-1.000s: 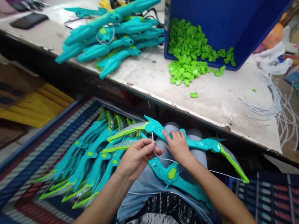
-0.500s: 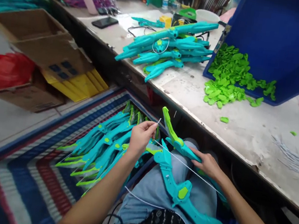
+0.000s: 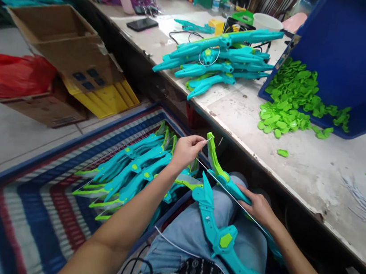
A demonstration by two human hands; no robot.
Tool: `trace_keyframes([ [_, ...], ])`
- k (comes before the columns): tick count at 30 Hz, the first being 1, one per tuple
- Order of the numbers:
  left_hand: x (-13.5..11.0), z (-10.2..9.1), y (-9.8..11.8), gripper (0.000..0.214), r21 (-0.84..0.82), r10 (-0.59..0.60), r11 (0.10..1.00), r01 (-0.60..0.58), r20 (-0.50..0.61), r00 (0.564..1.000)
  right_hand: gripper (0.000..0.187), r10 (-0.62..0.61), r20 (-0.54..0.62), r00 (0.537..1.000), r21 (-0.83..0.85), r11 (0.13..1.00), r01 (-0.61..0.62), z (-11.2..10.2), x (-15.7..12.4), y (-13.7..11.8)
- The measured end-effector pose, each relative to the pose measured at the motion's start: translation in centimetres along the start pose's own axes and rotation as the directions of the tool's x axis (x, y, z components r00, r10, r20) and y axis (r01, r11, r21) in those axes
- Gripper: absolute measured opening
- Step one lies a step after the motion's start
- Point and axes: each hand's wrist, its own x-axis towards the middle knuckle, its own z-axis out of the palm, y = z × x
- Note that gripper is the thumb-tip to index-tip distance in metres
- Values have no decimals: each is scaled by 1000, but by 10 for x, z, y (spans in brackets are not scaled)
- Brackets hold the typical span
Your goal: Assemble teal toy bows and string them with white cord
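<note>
My left hand [image 3: 187,152] pinches the end of a white string [image 3: 202,163] right at the green tip [image 3: 210,137] of a teal plastic toy bow. My right hand [image 3: 256,205] is wrapped round the teal limb [image 3: 235,189] of that bow, below its green end piece. The string runs taut from my left fingers down past my right hand. Across my lap lies another teal toy bow [image 3: 212,235] with a green hexagon at its middle. A second length of white string [image 3: 172,242] crosses my jeans.
Several strung bows [image 3: 135,166] lie on a striped cloth [image 3: 35,194] at left. On the workbench [image 3: 237,130] are stacked bows [image 3: 209,62], green plastic pieces [image 3: 281,118] spilling from a blue bin [image 3: 350,64], loose white strings [image 3: 363,201] and a phone [image 3: 142,24]. Cardboard boxes [image 3: 60,44] stand beyond.
My left hand has moved up and right, bringing the string's end to the bow's green tip. My right hand keeps its hold. The whole view has shifted slightly.
</note>
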Motion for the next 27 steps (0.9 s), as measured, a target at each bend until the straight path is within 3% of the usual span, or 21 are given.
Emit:
trace_keyframes([
  [7, 6, -4, 4, 21, -10, 3, 1000, -2, 76, 997, 54, -33, -25, 999, 52, 998, 34, 2, 0, 3],
  [14, 10, -11, 5, 20, 21, 26, 999, -30, 157, 987, 53, -10, -11, 1000, 2, 1000, 10, 0, -2, -1],
  [20, 13, 2, 3, 21, -89, 1, 996, 7, 93, 996, 52, -36, -45, 998, -33, 999, 35, 6, -3, 1],
  [27, 12, 3, 5, 42, -279, -63, 953, 120, 203, 977, 43, -148, -156, 977, -30, 989, 145, 8, -8, 3],
])
